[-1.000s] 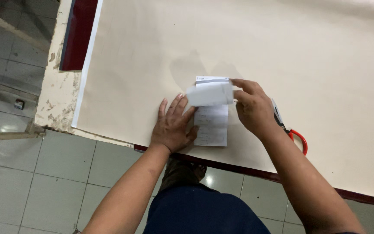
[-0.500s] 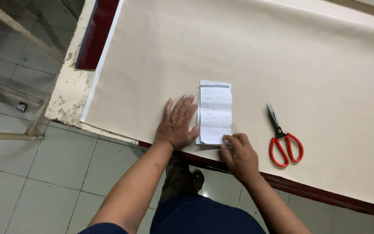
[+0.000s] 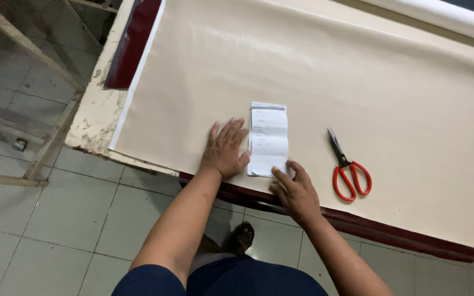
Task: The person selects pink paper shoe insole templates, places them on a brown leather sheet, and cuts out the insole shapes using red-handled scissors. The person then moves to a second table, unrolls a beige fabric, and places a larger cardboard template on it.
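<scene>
Where the paper slip (image 3: 269, 140) lies flat on the cream sheet (image 3: 357, 82) over the table (image 3: 91, 118), long axis running straight away from the near edge. Flanked by both hands: left hand (image 3: 225, 149) pressed flat just beside its left edge, fingers (image 3: 231, 130) spread and empty; right hand (image 3: 297, 192) at the near right corner, fingers (image 3: 283, 176) loosely apart, tips touching that corner, gripping nothing. Red-handled scissors (image 3: 346, 167) resting apart to the right.
</scene>
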